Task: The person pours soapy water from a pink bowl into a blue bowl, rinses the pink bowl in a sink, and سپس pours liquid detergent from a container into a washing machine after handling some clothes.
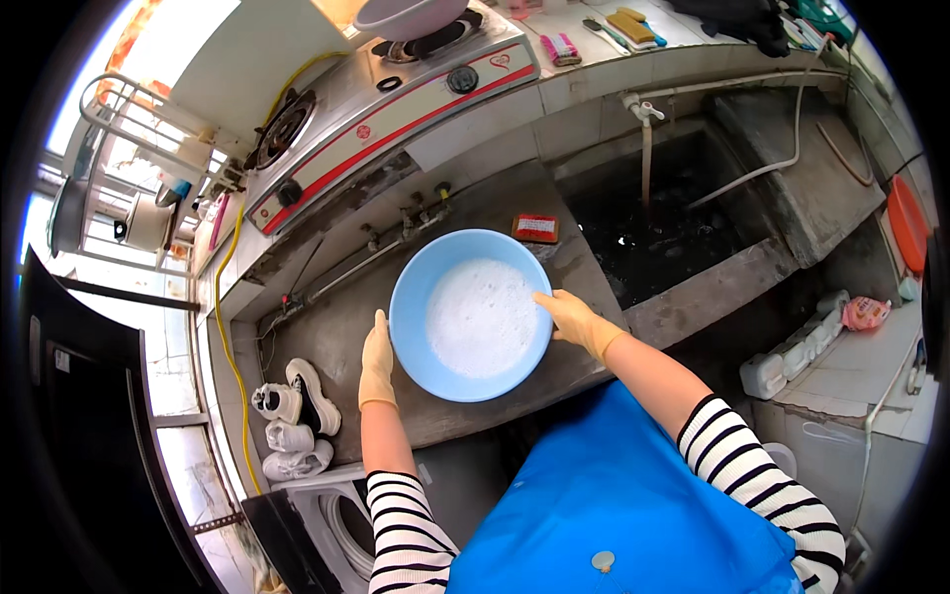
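Observation:
A light blue plastic basin [410,349] rests on the grey stone worktop [334,312], with white foamy suds [482,315] inside. My left hand [377,361], in a pale yellow rubber glove, lies flat along the basin's left side. On the opposite side, my gloved right hand [579,319] grips the rim with the thumb on top. Just behind the basin is a red-and-orange scouring sponge [535,229], partly in a wrapper. White and black shoes [315,397] are piled at the worktop's left end.
A stone sink [712,275] with dark water lies to the right, under a tap [644,110] and hose [794,134]. Behind stands a gas stove [393,119]. Brushes [605,36] lie on the tiled ledge. A washing machine [334,505] stands below left.

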{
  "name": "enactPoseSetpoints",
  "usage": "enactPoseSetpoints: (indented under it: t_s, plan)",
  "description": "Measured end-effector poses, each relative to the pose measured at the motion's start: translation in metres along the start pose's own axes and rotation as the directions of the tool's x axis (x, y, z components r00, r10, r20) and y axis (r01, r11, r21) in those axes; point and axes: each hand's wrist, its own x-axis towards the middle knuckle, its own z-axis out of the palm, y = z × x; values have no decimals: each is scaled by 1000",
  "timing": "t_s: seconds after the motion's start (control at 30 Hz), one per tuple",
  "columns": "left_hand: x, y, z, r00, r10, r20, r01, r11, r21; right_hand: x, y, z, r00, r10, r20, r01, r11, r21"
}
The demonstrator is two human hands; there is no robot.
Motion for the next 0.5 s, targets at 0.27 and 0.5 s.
enactPoseSetpoints:
  t_s: [0.27, 0.5]
  plan:
    - [-5, 44, 39, 993, -119, 8, 118, 966, -231, 22, 3, -23, 999, -24, -24, 27, 993, 114]
    - [-76, 103, 87, 951, -227, 211, 285, 910, -302, -31, -27, -105, 996, -86, -9, 87, 978, 192]
